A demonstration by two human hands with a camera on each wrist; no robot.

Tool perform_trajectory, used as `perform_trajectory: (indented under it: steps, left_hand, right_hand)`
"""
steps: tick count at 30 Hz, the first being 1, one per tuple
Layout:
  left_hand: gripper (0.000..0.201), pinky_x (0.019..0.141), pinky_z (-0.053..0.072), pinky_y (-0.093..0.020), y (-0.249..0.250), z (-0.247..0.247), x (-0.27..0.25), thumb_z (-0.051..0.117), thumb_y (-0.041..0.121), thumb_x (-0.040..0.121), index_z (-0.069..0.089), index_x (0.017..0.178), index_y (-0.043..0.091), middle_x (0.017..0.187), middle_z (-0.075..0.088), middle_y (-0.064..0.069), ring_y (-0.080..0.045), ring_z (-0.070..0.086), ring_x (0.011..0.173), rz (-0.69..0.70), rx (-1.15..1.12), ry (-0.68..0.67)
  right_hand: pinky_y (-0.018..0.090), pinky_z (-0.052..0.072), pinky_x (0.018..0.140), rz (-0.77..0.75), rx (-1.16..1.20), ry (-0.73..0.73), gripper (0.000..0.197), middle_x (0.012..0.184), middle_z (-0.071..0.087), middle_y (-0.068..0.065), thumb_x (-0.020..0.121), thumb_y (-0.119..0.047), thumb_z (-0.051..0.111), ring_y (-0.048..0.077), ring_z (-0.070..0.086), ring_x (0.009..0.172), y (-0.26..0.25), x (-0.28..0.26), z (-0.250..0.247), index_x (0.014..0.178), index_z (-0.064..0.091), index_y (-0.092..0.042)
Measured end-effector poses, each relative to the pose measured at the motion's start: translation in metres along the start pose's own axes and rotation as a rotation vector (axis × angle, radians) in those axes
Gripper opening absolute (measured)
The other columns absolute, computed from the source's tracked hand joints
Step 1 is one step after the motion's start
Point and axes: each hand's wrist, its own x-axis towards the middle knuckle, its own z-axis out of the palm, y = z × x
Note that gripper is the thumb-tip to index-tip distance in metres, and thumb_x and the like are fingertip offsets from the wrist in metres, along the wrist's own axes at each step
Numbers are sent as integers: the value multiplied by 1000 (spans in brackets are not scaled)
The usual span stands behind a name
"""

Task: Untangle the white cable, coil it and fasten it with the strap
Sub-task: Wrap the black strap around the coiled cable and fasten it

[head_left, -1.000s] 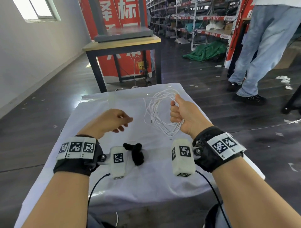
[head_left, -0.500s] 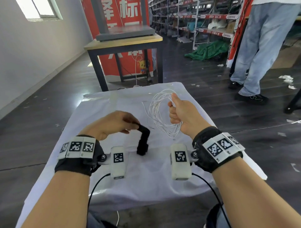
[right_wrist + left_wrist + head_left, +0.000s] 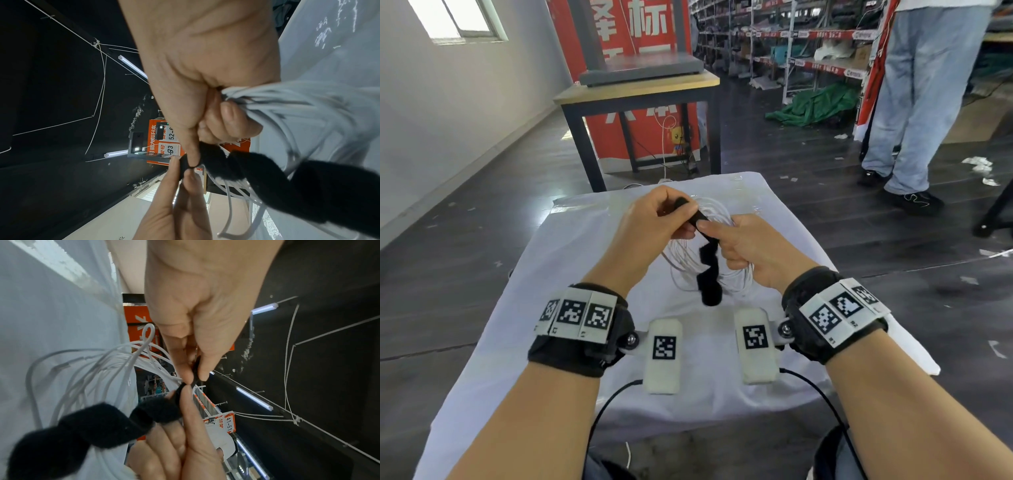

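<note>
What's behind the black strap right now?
Behind the strap hang the loops of the white cable, gathered in the right hand. The left hand pinches the strap's upper end. Where the cable passes through the right fist is hidden.

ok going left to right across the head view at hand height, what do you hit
left hand → black strap → right hand, which holds the white cable coil that loops behind the strap, all above the white cloth.
</note>
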Motion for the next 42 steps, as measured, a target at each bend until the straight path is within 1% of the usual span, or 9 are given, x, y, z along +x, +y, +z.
perform_trajectory:
  steps: [10, 14, 23, 29, 33, 35, 37, 39, 42]
  left_hand:
    - [7, 67, 53, -16, 3, -17, 5, 62, 7, 90, 67, 85, 9, 75, 68, -3, -8, 58, 61, -68, -539, 206]
    - [8, 65, 53, -14, -8, -28, 7, 62, 7, 91, 64, 82, 8, 77, 67, -5, -8, 61, 61, -119, -628, 355]
    - [13, 64, 53, -13, -25, -50, 15, 59, 2, 92, 59, 80, 7, 60, 67, 1, -6, 66, 58, -151, -959, 653]
    - [14, 66, 54, -14, -37, -55, 16, 53, 5, 96, 55, 83, 8, 58, 67, 3, -6, 66, 58, -129, -959, 701]
    - [14, 84, 55, -22, -38, -52, 17, 53, 1, 95, 49, 107, 7, 87, 62, -5, -12, 67, 78, -205, -807, 560]
    - [40, 94, 50, -26, -39, -48, 19, 58, 4, 91, 41, 125, 17, 107, 55, -6, -16, 61, 96, -264, -493, 460]
    - [41, 93, 48, -27, -31, -41, 16, 61, 11, 89, 47, 125, 25, 128, 49, -4, -16, 56, 106, -216, -127, 415]
    - [22, 79, 51, -21, -18, -33, 10, 57, 10, 92, 59, 111, 20, 121, 58, -4, -13, 62, 94, -96, 50, 283]
    - [15, 61, 52, -16, -2, -18, 1, 54, 4, 94, 66, 98, 13, 98, 68, -7, -8, 66, 75, -55, 110, -119]
  right_hand:
    - [17, 19, 36, 89, -127, -42, 29, 41, 33, -9, 90, -9, 61, 6, 24, 36, 1, -3, 1, 66, 46, -14]
    - [17, 19, 35, 118, -154, -53, 10, 44, 30, -7, 89, -12, 61, 6, 23, 37, 0, -3, 0, 82, 61, -6]
    - [18, 18, 36, 200, -217, -150, 21, 46, 25, -7, 95, -14, 50, 7, 19, 37, 1, -5, -4, 91, 67, -3]
    - [18, 17, 37, 248, -238, -170, 23, 46, 24, -8, 95, -14, 50, 7, 19, 39, 2, -5, -5, 93, 69, -2]
    - [18, 16, 38, 249, -219, -167, 25, 48, 23, -7, 96, -16, 48, 7, 18, 41, 1, -6, -5, 90, 69, -3]
    - [18, 15, 38, 248, -190, -153, 26, 47, 23, -8, 97, -16, 48, 7, 18, 40, 1, -5, -5, 90, 68, -3]
    - [18, 14, 38, 242, -159, -135, 26, 44, 24, -8, 98, -17, 48, 6, 18, 38, 1, -4, -5, 92, 68, -2]
    - [18, 14, 37, 231, -144, -116, 25, 43, 24, -9, 97, -17, 49, 6, 18, 37, 2, -2, -4, 92, 68, -1]
    - [18, 14, 37, 217, -113, -75, 23, 42, 25, -8, 96, -15, 51, 6, 19, 37, 4, -1, -2, 81, 64, -5]
